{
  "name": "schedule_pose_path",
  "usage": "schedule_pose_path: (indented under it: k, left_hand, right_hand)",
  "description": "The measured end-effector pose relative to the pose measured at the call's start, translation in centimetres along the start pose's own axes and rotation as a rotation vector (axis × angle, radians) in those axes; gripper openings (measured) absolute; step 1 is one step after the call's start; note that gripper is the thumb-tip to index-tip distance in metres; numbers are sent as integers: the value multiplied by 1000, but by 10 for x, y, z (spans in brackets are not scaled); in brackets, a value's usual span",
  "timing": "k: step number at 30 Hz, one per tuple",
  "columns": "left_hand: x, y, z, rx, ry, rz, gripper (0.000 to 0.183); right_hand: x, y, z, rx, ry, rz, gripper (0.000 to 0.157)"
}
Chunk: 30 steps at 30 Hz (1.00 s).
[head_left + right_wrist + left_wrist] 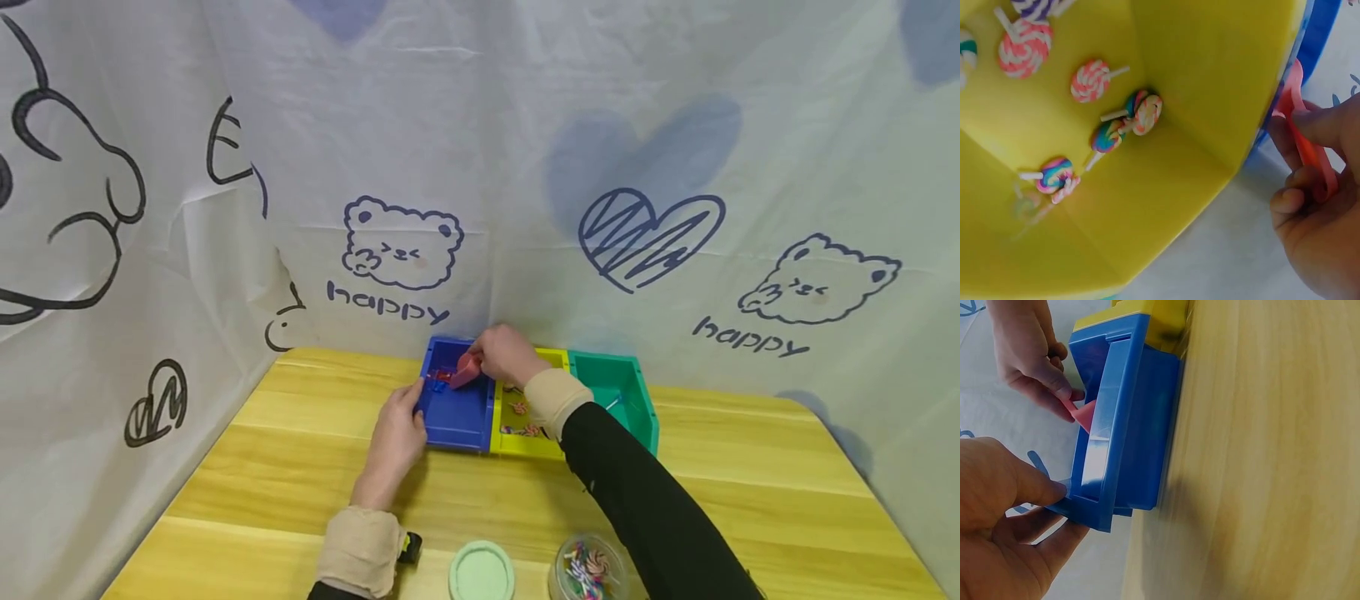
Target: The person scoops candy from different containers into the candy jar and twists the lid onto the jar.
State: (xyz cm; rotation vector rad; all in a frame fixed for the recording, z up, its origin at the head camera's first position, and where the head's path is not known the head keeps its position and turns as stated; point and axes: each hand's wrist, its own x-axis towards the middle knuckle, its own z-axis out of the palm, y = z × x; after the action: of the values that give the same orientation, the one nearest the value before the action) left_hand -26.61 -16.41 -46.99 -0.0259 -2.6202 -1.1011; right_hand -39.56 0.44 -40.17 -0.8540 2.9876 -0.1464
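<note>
My right hand (510,354) holds a pink scoop (467,369) by its handle and tips it down into the blue bin (459,423). Small red and blue pieces (442,377) lie at the scoop's front; their kind is too small to tell. With thumb and fingers, my left hand (393,442) grips the rim at the blue bin's left side, which the left wrist view shows close up. Beside the blue bin stands a yellow bin (1197,131), where several tiny swirled lollipops (1025,49) lie on the floor.
A green bin (641,400) adjoins the yellow one on the right, with a white stick (613,402) inside. Nearer on the wooden table (300,467) are a pale green round lid (482,573) and a clear jar (617,575) of tiny lollipops. A printed cloth (495,167) hangs behind the bins.
</note>
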Motion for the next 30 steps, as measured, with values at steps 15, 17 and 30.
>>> schedule_pose_path:
  k: [15,17,30]
  left_hand:
    - [-2,-2,0,-8,-11,-6,53]
    - [-2,-2,0,-1,-2,2,52]
    - [1,-2,-1,0,-1,-14,52]
  right_hand:
    - [2,13,5,-45,36,-201,27]
    - [1,14,7,-42,57,-239,27]
    - [-1,27,14,-9,150,-322,28]
